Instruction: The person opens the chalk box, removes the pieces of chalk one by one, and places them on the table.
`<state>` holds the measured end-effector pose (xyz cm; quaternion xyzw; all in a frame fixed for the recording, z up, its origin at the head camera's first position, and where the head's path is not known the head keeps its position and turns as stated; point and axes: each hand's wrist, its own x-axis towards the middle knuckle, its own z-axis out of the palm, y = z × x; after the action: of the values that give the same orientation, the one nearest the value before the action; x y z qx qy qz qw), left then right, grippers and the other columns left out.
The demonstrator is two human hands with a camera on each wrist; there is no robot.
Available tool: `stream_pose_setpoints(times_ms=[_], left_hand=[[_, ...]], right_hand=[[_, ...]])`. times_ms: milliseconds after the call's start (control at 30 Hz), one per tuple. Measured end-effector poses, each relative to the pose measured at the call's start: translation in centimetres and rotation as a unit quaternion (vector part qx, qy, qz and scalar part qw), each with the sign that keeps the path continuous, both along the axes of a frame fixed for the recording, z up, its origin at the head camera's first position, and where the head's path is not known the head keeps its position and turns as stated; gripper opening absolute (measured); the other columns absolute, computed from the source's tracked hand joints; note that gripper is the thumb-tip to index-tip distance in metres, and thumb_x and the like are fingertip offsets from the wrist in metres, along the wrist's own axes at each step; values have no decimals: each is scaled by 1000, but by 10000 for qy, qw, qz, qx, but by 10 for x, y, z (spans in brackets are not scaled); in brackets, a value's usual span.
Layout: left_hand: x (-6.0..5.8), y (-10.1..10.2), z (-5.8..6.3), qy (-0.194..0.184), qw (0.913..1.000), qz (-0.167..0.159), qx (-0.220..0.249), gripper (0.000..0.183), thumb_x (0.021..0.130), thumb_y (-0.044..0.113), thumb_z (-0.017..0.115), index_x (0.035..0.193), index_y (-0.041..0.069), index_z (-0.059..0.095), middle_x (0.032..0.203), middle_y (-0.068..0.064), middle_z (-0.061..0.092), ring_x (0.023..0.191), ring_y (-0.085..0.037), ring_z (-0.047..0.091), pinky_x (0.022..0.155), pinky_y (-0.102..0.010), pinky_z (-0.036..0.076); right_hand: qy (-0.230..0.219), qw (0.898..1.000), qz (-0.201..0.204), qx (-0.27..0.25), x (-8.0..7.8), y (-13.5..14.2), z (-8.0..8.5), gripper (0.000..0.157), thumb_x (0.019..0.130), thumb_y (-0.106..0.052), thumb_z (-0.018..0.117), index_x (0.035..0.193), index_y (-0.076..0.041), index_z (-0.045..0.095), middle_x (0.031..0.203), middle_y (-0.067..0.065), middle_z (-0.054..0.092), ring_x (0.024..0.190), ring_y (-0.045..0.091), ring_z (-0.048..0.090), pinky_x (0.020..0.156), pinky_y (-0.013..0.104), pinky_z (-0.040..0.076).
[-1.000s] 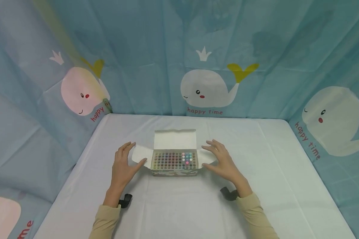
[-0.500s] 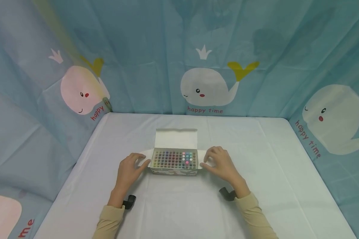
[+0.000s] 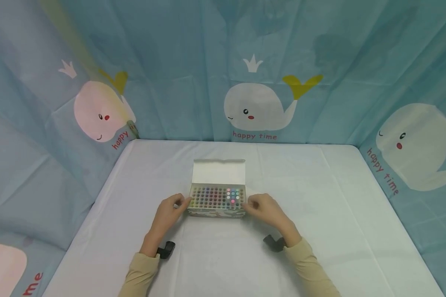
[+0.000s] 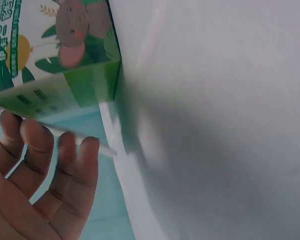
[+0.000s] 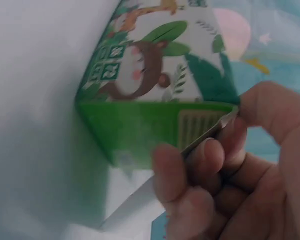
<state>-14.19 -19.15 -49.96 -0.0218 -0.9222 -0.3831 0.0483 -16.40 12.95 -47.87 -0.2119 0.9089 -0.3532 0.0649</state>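
A cardboard box [image 3: 216, 213] printed with cartoon animals and leaves stands on the white table, its lid [image 3: 218, 172] raised at the back. Inside are rows of small round coloured ends [image 3: 209, 198], pen-like, with a brighter pink, white and blue cluster at the right. At the box's left end, my left hand [image 3: 167, 212] pinches the side flap, its fingers under the flap [image 4: 107, 150] in the left wrist view. My right hand [image 3: 265, 209] pinches the right flap [image 5: 135, 205] between thumb and fingers, the thumb at the box's top corner.
White cloth covers the table [image 3: 319, 198]. Behind it and along both sides hangs a blue curtain [image 3: 178, 107] with whale prints. A black wrist camera [image 3: 166, 250] sits at the left wrist, another black camera [image 3: 274, 243] at the right.
Both hands have moved inward toward the box ends, and their fingers have closed from spread to pinching. The side flaps, spread outward earlier, are now mostly hidden by the hands.
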Motion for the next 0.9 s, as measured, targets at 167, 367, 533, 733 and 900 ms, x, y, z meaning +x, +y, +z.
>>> stream_pose_setpoints(times_ms=[167, 367, 533, 733, 900], left_hand=[[-1, 4, -1, 3, 9996, -97, 247, 39, 93, 41, 53, 65, 16, 44, 59, 3, 40, 52, -12, 37, 47, -22, 34], [-3, 9, -4, -13, 9988, -83, 489, 38, 96, 36, 50, 67, 14, 41, 60, 2, 38, 57, -13, 39, 51, -23, 39], [-5, 10, -5, -98, 9987, -78, 502, 38, 96, 38, 48, 68, 13, 41, 60, 2, 38, 56, -13, 38, 49, -23, 37], [-9, 11, 5, 386, 9990, -246, 20, 33, 92, 26, 59, 66, 15, 42, 57, 3, 33, 50, -11, 31, 47, -24, 30], [-19, 19, 14, 1295, 9857, -521, -947, 26, 82, 20, 72, 69, 18, 49, 61, 4, 37, 56, -13, 32, 57, -28, 29]], right_hand=[[-400, 9989, 47, -224, -2, -7, 2, 34, 86, -15, 57, 55, -16, 42, 49, -9, 38, 46, 4, 35, 42, 17, 31], [-664, 9974, 48, -260, -6, -13, 5, 30, 82, -8, 54, 56, -14, 41, 49, -6, 40, 45, 6, 37, 41, 17, 33], [-919, 9950, 29, -388, -11, -14, 6, 28, 82, -4, 52, 57, -12, 42, 50, -4, 44, 44, 8, 39, 40, 18, 35], [-773, 9965, -54, -298, -16, -13, 6, 30, 81, -5, 53, 55, -13, 40, 50, -5, 41, 45, 8, 38, 41, 18, 34], [-350, 9990, -268, 31, -16, -11, 7, 33, 80, -11, 56, 53, -16, 38, 48, -7, 36, 45, 7, 34, 43, 19, 29]])
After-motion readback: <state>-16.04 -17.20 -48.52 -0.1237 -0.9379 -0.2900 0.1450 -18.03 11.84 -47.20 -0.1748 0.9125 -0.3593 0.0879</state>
